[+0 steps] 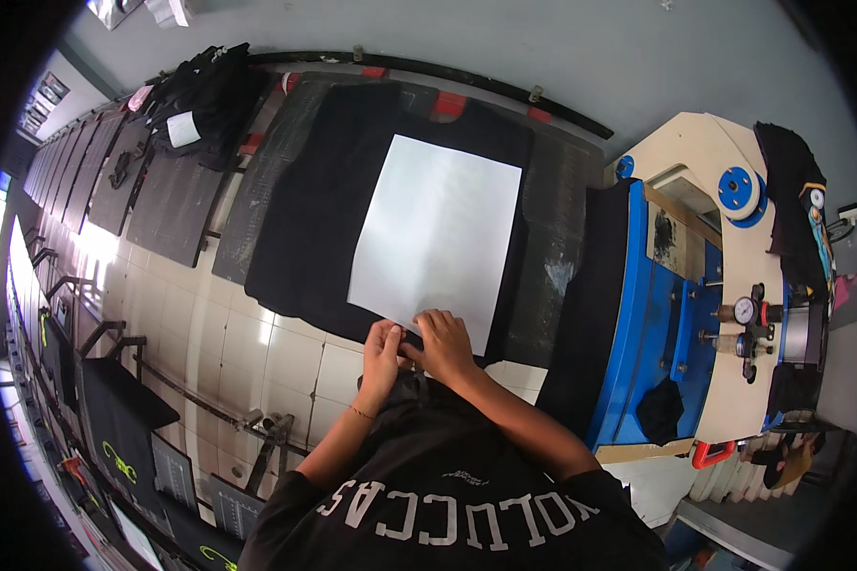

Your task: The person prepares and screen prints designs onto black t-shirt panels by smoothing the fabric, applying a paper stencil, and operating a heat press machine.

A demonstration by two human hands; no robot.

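Note:
A large white sheet [438,224] lies on a black T-shirt [305,205], which is spread flat over a dark board [554,228]. Both hands meet at the sheet's near edge. My right hand [442,346] has its fingers bent over that edge, its thumb pointing toward the other hand. Just left of it, my left hand [382,356] is closed in a pinch by the sheet's near edge. What sits between its fingertips is too small to make out.
To the right stands a cream and blue press [671,305] with a pressure gauge [745,310]. A row of dark boards [171,205] runs off to the left, with black garments [205,95] piled at the back. Metal rails [200,400] cross the lower left.

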